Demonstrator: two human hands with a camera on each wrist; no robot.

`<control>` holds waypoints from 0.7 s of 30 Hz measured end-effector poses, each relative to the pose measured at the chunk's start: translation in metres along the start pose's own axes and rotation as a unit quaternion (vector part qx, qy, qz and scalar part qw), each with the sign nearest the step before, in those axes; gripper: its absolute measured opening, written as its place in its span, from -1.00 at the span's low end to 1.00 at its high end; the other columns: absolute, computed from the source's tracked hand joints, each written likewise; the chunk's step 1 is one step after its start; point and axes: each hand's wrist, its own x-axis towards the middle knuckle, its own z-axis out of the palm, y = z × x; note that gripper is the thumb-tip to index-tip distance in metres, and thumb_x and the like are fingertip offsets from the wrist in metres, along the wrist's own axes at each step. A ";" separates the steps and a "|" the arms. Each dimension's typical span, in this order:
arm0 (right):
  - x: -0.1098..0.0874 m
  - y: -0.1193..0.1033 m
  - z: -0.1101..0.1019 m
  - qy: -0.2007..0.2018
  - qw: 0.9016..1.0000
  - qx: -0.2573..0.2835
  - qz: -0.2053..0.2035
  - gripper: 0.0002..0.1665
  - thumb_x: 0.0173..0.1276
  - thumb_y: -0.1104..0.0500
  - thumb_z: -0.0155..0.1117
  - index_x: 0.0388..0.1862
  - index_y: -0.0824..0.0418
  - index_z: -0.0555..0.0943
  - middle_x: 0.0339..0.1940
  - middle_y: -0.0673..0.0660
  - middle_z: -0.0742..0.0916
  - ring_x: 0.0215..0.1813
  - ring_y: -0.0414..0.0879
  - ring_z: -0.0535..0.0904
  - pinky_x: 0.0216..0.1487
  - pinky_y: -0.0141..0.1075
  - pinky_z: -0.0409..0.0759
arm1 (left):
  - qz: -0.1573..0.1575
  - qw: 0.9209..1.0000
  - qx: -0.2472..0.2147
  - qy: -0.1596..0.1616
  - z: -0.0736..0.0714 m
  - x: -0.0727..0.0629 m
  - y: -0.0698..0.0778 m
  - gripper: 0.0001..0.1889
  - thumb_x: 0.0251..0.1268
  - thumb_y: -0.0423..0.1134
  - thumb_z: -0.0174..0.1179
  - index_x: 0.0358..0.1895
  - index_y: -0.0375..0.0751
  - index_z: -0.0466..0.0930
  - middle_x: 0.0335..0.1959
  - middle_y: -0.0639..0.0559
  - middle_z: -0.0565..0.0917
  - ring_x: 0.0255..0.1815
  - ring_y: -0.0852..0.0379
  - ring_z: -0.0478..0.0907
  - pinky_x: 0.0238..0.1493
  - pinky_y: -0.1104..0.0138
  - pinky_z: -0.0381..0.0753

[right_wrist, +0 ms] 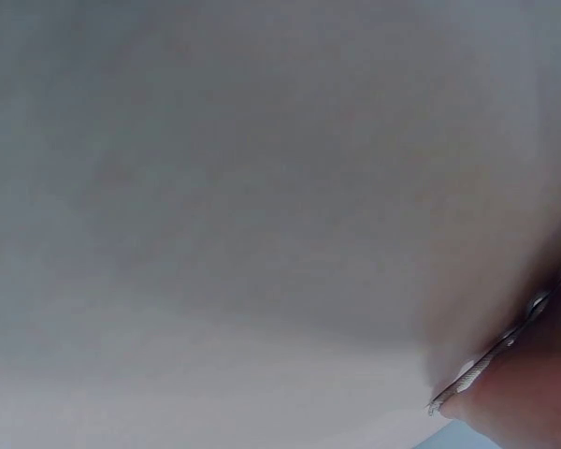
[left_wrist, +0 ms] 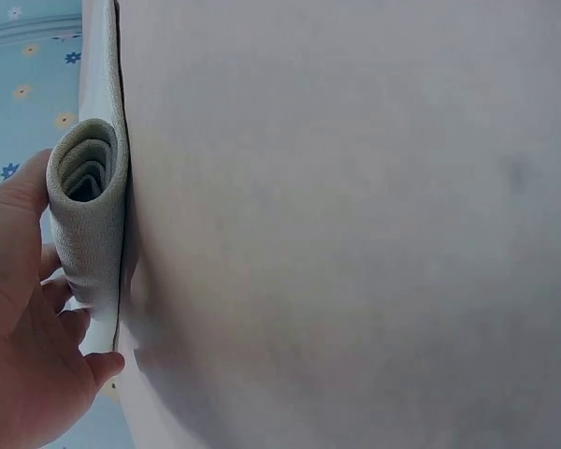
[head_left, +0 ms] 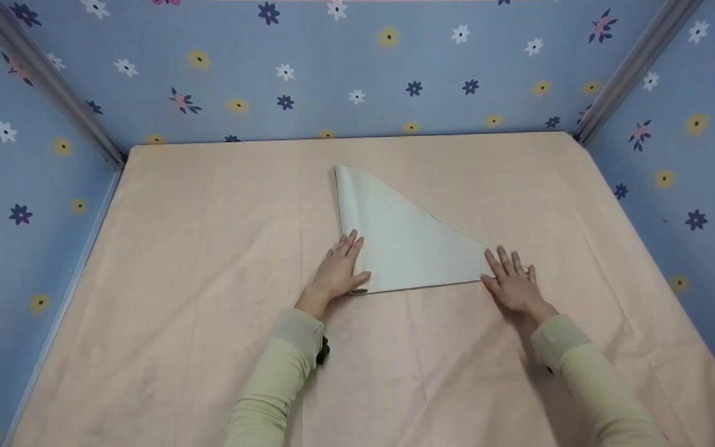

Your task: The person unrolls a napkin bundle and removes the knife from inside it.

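Observation:
A pale greenish-white cloth [head_left: 416,248] lies in a tapering, roughly triangular shape, its left side rolled into a tube. The left wrist view looks into the end of this roll [left_wrist: 89,220], where several layers spiral inside. My left hand [head_left: 337,271] rests over the near part of the roll, fingers extended along its left side and thumb on its right. At the narrow right corner, my right hand [head_left: 512,284] lies with spread, straight fingers touching the cloth. Only a fingertip [right_wrist: 505,398] at the cloth's thin edge shows in the right wrist view.
A peach-coloured sheet [head_left: 208,267] with creases covers the tabletop. Blue flowered panels [head_left: 357,68] stand at the back, left and right. Grey posts [head_left: 637,68] rise at the two back corners.

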 end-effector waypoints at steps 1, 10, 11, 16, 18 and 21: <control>0.000 0.000 0.000 -0.003 1.000 -0.001 0.000 -0.18 0.75 -0.06 -0.22 0.72 0.36 -0.14 0.72 0.47 -0.16 0.70 0.51 -0.38 0.58 0.49 -0.50 | -0.001 1.000 0.000 -0.001 0.000 0.000 0.000 -0.18 0.50 -0.08 0.20 0.65 -0.36 0.08 0.73 -0.27 0.00 0.75 -0.28 -0.08 0.69 -0.22 0.04; -0.001 0.000 -0.001 0.002 1.000 0.003 -0.007 -0.19 0.73 -0.03 -0.21 0.71 0.37 -0.12 0.72 0.49 -0.14 0.70 0.52 -0.36 0.58 0.50 -0.48 | -0.009 1.000 -0.003 -0.005 -0.001 -0.003 -0.004 -0.17 0.52 -0.05 0.17 0.68 -0.31 0.04 0.75 -0.23 -0.03 0.76 -0.25 -0.10 0.70 -0.21 0.00; -0.002 -0.001 -0.001 0.004 1.000 0.004 -0.009 -0.19 0.73 -0.03 -0.21 0.71 0.37 -0.12 0.72 0.49 -0.13 0.70 0.52 -0.36 0.58 0.50 -0.47 | -0.010 1.000 -0.002 -0.005 -0.001 -0.004 -0.004 -0.18 0.52 -0.05 0.17 0.68 -0.30 0.04 0.75 -0.23 -0.03 0.76 -0.25 -0.10 0.70 -0.21 0.01; -0.002 -0.002 -0.001 0.007 1.000 0.007 -0.010 -0.22 0.75 -0.01 -0.22 0.71 0.37 -0.12 0.72 0.49 -0.13 0.70 0.53 -0.34 0.58 0.50 -0.47 | -0.009 1.000 -0.003 -0.003 -0.002 -0.006 -0.007 -0.18 0.53 -0.04 0.15 0.68 -0.31 0.03 0.75 -0.23 -0.03 0.76 -0.25 -0.09 0.69 -0.21 0.03; -0.002 -0.002 -0.001 0.008 1.000 0.006 -0.010 -0.22 0.75 -0.01 -0.22 0.71 0.37 -0.11 0.72 0.48 -0.12 0.70 0.53 -0.34 0.58 0.50 -0.47 | -0.006 1.000 -0.009 -0.001 -0.003 -0.007 -0.008 -0.18 0.53 -0.05 0.15 0.68 -0.32 0.02 0.75 -0.24 -0.03 0.75 -0.27 -0.08 0.69 -0.22 0.03; -0.002 -0.002 -0.001 0.009 1.000 0.007 -0.009 -0.22 0.75 0.00 -0.21 0.71 0.37 -0.11 0.72 0.48 -0.12 0.70 0.53 -0.34 0.58 0.50 -0.48 | -0.003 1.000 -0.015 0.000 -0.004 -0.008 -0.010 -0.18 0.53 -0.06 0.15 0.67 -0.34 0.02 0.74 -0.25 -0.03 0.75 -0.28 -0.08 0.69 -0.22 0.03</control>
